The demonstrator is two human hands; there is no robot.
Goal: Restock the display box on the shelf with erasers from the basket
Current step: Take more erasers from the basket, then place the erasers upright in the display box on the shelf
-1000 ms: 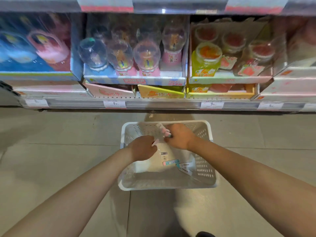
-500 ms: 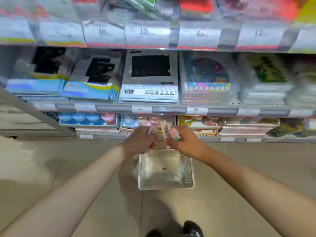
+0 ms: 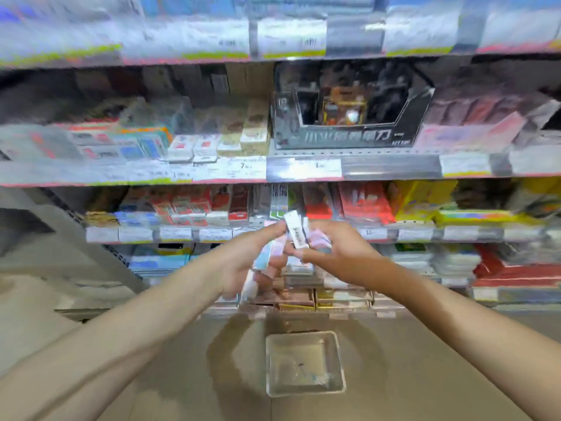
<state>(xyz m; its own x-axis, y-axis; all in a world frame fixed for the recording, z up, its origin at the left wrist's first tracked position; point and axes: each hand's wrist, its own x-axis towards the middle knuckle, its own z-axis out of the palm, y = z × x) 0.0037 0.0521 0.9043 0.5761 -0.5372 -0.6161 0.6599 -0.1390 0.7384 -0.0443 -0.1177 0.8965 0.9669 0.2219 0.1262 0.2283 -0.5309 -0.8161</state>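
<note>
Both hands meet at the centre of the frame in front of blurred shelves — the left hand (image 3: 243, 262) and the right hand (image 3: 337, 253) each grip several packaged erasers (image 3: 296, 233), one white pack standing upright between them. Low in the frame, right of centre, the white basket (image 3: 337, 360) sits on the tan floor (image 3: 425, 344) — small items lie in it. A black display box (image 3: 349, 138) stands on the shelf in the upper right.

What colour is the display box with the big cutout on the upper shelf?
Black, with pale lettering along its front; the display box shows in the head view.

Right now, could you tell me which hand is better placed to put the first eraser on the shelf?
Probably the right hand: it pinches the white eraser upright, uppermost, towards the shelves.
</note>
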